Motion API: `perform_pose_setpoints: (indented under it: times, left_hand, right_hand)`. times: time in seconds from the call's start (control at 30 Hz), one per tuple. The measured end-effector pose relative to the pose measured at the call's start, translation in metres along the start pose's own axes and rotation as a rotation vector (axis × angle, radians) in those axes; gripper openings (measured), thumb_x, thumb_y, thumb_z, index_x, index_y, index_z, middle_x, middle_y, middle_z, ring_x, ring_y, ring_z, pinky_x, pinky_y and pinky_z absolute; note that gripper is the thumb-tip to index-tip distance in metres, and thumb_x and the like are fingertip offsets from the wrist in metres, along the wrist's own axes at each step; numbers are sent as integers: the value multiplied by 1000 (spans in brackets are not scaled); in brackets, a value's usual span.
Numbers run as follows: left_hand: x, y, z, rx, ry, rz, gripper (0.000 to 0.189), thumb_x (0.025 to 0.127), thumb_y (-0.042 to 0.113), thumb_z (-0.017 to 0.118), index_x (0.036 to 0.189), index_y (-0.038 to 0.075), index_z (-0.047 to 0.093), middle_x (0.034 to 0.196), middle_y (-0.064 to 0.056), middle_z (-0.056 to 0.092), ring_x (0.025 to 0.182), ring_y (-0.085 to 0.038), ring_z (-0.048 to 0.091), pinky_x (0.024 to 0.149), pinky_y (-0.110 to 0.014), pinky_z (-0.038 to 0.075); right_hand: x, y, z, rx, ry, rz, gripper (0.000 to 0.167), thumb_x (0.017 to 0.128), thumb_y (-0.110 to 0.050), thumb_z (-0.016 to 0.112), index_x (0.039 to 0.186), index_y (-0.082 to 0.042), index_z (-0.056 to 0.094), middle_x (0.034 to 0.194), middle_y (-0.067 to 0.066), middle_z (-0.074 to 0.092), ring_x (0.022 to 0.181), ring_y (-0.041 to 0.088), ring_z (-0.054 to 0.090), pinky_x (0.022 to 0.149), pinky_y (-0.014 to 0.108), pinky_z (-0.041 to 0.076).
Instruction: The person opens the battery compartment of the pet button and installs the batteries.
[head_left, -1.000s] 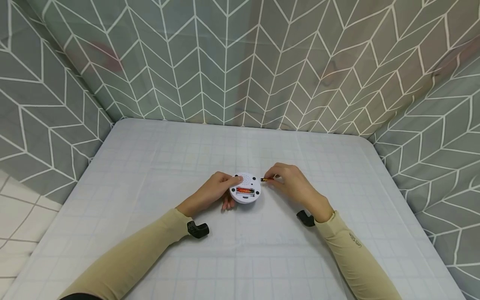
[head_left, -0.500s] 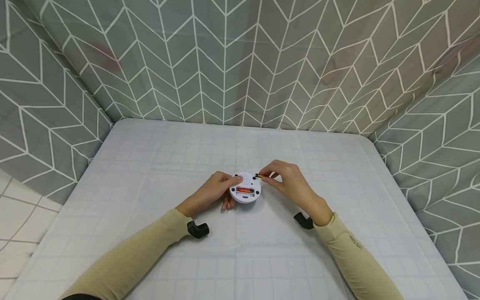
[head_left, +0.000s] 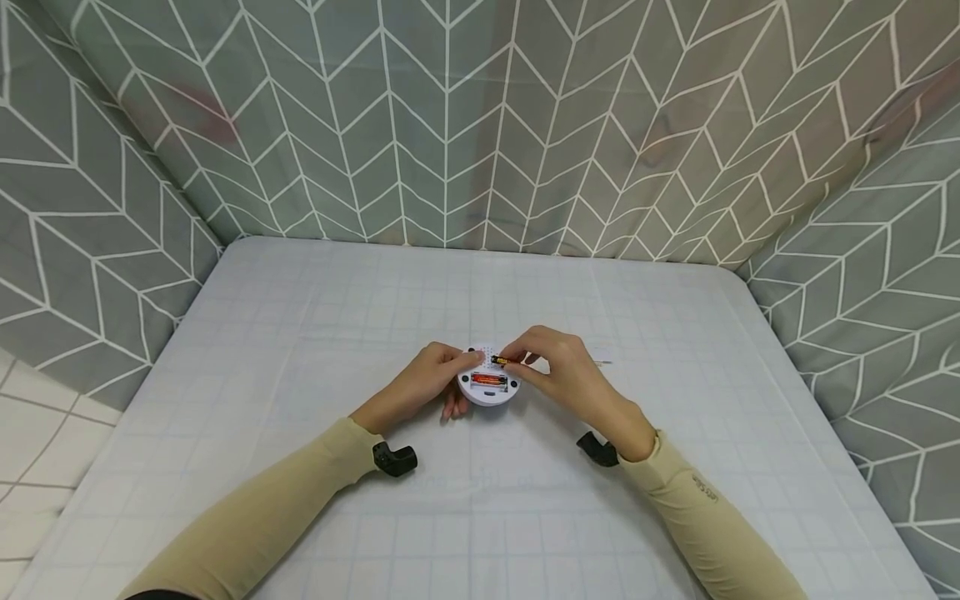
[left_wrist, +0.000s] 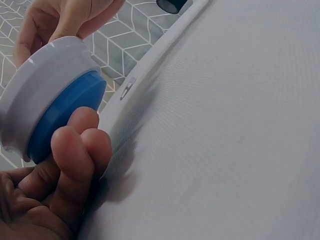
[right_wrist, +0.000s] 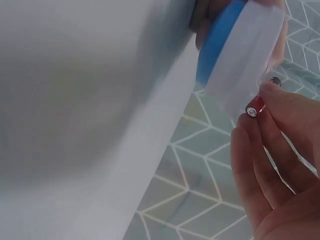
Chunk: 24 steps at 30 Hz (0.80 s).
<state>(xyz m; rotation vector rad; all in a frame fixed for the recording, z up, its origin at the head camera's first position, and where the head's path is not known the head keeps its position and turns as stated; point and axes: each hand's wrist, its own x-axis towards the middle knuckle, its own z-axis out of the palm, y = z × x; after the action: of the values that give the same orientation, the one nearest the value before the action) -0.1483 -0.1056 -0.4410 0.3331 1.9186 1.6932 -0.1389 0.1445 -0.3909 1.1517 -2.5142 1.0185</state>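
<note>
My left hand (head_left: pixel 435 373) grips a round white device (head_left: pixel 486 400) by its left side, thumb on top and fingers underneath. Small speaker-like holes and an uncovered battery compartment face up; red batteries (head_left: pixel 489 380) lie in it, how many I cannot tell. The left wrist view shows the device's blue face (left_wrist: pixel 67 112) turned toward the table. Thumb and fingertips of my right hand (head_left: pixel 555 364) pinch another battery (head_left: pixel 502 361), black and gold, above the device's holes. In the right wrist view this battery (right_wrist: pixel 255 106) shows a red side and a metal end.
A small thin object (head_left: pixel 604 362) lies on the white-covered table (head_left: pixel 360 300) beyond my right hand; its kind is too small to tell. Grey curtains (head_left: pixel 420 125) with white chevron lines stand behind the table and along both sides.
My right hand has moved left with the battery, from beside the device to over its top. The thin object on the table has come into sight. My left hand and the device stay nearly still.
</note>
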Motion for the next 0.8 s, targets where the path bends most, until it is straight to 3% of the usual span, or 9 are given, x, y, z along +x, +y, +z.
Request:
perform_pose_setpoints:
  times: [0.4,0.67,0.8]
  left_hand:
    - [1,-1,0,10,0,18,47,108,43,58,96,-1,72,59,-11,67,40,-15,57,42,-27,50]
    - [2,-4,0,27,8,28,47,108,43,58,95,1,73,58,-11,67,39,-16,56,41,-27,49]
    - [2,-4,0,34,7,31,47,108,44,58,92,2,73,59,-11,67,40,-16,57,42,-27,50]
  right_hand:
    - [0,-14,19,51,37,-72,18,86,-7,87,102,-10,80,96,0,74,84,14,66,69,34,59]
    - [0,-20,25,50,53,-61,15,88,-11,87,100,-12,79,100,0,73,93,12,67,78,31,60]
    - [0,-20,28,51,69,-82,15,87,-8,87,100,-11,79,100,0,73,91,12,67,75,29,59]
